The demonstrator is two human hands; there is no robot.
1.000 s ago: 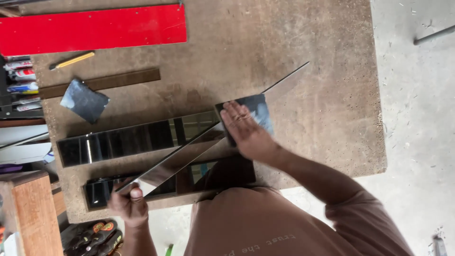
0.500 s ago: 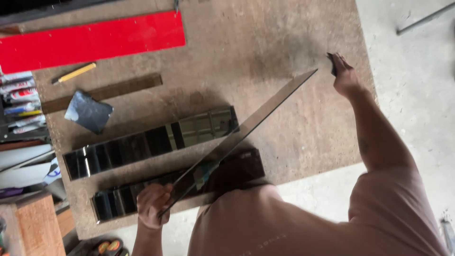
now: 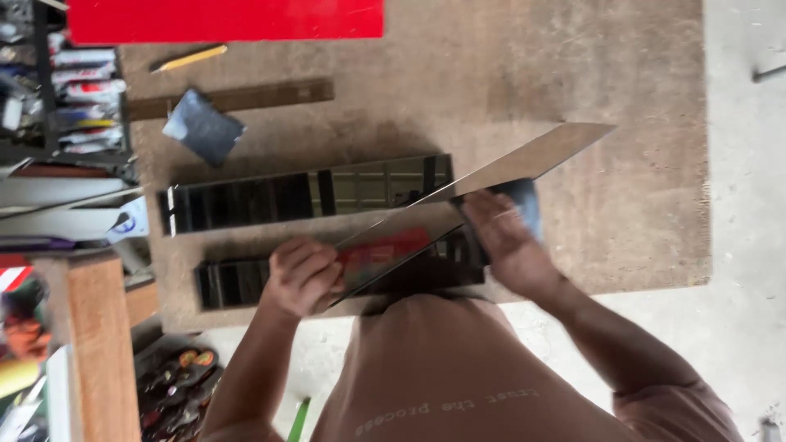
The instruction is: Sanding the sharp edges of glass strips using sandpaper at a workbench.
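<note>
In the head view, two long black slotted racks (image 3: 307, 196) (image 3: 336, 274) lie side by side on the brown board (image 3: 573, 65); I cannot tell what is in their compartments. A long mirror strip (image 3: 483, 184) is held above them, its long axis slanting from near-left to far-right. The left hand (image 3: 301, 277) has its fingers curled tightly around the strip's near end. The right hand (image 3: 503, 241) presses a blue-grey pad (image 3: 524, 205) against the strip, fingers together.

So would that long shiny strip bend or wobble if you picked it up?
Probably not much: the shiny strip stays straight though the left hand grips one end and the far tip hangs free. It looks thin, so likely light. Its mirror-smooth face may be slippery, and the edges could be sharp. The right hand rests near its middle.
</note>
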